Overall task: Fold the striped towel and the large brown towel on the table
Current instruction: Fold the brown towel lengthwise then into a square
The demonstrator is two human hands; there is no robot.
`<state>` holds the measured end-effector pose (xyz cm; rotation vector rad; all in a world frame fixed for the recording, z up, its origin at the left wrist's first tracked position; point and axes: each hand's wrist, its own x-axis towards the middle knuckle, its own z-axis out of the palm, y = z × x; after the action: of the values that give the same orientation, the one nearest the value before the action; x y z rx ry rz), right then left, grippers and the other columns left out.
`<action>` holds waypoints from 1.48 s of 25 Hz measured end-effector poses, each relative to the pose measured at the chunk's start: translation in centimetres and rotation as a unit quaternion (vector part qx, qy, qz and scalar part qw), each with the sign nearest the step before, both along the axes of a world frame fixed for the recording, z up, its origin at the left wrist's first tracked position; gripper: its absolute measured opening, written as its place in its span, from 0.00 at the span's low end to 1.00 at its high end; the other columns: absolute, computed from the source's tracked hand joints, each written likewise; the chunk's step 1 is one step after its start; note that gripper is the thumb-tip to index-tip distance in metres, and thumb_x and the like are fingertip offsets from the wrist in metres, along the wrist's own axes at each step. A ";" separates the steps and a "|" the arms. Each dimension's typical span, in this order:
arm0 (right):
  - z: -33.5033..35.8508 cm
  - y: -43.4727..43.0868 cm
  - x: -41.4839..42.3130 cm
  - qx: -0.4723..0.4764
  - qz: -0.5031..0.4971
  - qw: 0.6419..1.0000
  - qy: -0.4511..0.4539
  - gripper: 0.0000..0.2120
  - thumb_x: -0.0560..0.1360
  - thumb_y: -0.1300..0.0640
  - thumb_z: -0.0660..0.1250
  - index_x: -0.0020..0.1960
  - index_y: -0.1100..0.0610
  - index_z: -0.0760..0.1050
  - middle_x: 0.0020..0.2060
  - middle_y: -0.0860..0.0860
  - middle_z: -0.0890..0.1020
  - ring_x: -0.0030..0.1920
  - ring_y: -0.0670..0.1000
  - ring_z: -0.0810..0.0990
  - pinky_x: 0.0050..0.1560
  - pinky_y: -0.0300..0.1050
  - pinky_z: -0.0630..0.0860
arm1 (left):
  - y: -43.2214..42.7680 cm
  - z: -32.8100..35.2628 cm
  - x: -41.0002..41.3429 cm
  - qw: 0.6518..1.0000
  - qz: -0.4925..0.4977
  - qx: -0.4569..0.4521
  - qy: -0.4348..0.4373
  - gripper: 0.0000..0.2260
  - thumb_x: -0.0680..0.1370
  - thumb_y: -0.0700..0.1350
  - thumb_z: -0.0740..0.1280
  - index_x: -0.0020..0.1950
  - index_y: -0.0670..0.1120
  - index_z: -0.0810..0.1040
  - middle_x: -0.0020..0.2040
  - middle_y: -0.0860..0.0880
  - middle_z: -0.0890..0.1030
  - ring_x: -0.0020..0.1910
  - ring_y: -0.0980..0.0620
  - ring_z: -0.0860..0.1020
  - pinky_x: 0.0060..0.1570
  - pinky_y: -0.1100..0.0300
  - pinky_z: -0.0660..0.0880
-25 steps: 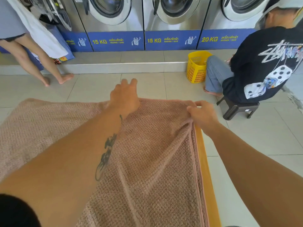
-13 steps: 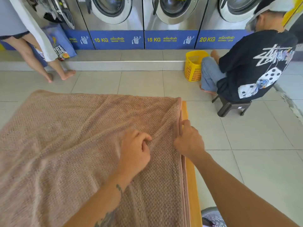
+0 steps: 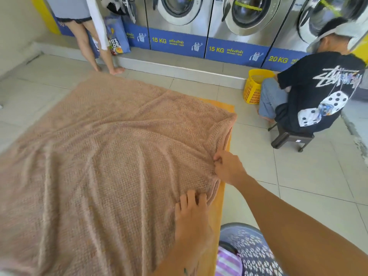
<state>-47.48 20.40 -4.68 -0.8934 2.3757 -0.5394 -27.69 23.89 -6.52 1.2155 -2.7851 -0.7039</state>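
The large brown towel [image 3: 103, 156] lies spread over the yellow table [image 3: 218, 204], covering nearly all of it, with wrinkles fanning out from its right edge. My right hand [image 3: 228, 168] pinches a bunched fold of that right edge. My left hand [image 3: 192, 214] rests on the towel just below it, fingers stretched toward the same edge. A purple-and-white striped towel [image 3: 228, 262] shows at the bottom, in or beside a grey basket.
A grey perforated laundry basket [image 3: 253, 250] stands on the floor by the table's near right corner. A person sits on a low stool [image 3: 290, 138] at the right beside a yellow basket [image 3: 253, 88]. Another person stands by the washing machines [image 3: 179, 18] at the back.
Both hands have slid back along the towel's right edge toward me. My right hand now bunches the edge, and my left hand has opened flat. The view has swung left.
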 end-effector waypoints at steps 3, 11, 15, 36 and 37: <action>0.0 2.1 1.1 -0.042 0.006 0.999 -0.017 0.17 0.79 0.61 0.57 0.61 0.51 0.79 0.64 0.52 0.77 0.56 0.53 0.77 0.55 0.46 0.76 | -0.4 1.0 3.4 1.000 -0.003 0.012 0.011 0.25 0.70 0.40 0.67 0.67 0.50 0.70 0.63 0.49 0.65 0.61 0.46 0.70 0.56 0.52 0.74; 1.2 6.2 7.4 -0.023 0.164 0.980 0.106 0.20 0.72 0.63 0.61 0.59 0.47 0.77 0.52 0.48 0.80 0.54 0.55 0.79 0.52 0.48 0.77 | 2.4 2.9 12.7 0.972 0.220 -0.024 0.082 0.17 0.74 0.37 0.60 0.60 0.50 0.78 0.55 0.50 0.74 0.55 0.48 0.70 0.53 0.53 0.71; 1.3 6.3 8.9 0.072 0.249 0.957 0.132 0.23 0.71 0.64 0.61 0.63 0.47 0.74 0.61 0.52 0.70 0.63 0.57 0.70 0.54 0.50 0.76 | 4.2 3.3 15.0 0.942 0.319 0.045 0.093 0.15 0.80 0.42 0.59 0.64 0.55 0.77 0.56 0.51 0.67 0.53 0.51 0.69 0.55 0.51 0.75; -0.8 1.1 -4.3 0.054 0.362 0.849 0.380 0.16 0.73 0.56 0.64 0.61 0.53 0.75 0.59 0.53 0.79 0.60 0.59 0.75 0.61 0.57 0.72 | -2.6 5.5 6.8 0.980 0.182 0.068 -0.045 0.15 0.78 0.53 0.65 0.64 0.54 0.69 0.45 0.52 0.78 0.43 0.50 0.79 0.43 0.53 0.79; -0.7 0.7 -4.5 0.059 0.377 0.842 0.382 0.16 0.73 0.56 0.64 0.60 0.54 0.75 0.58 0.53 0.79 0.59 0.59 0.76 0.61 0.57 0.73 | -2.8 5.5 6.7 0.980 0.181 0.058 -0.055 0.14 0.79 0.55 0.63 0.64 0.54 0.70 0.45 0.52 0.78 0.42 0.49 0.79 0.41 0.54 0.78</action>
<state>-51.98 21.14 -5.37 -2.1296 2.3206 0.3557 -21.00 21.11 -1.07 1.7705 -2.5213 -0.7934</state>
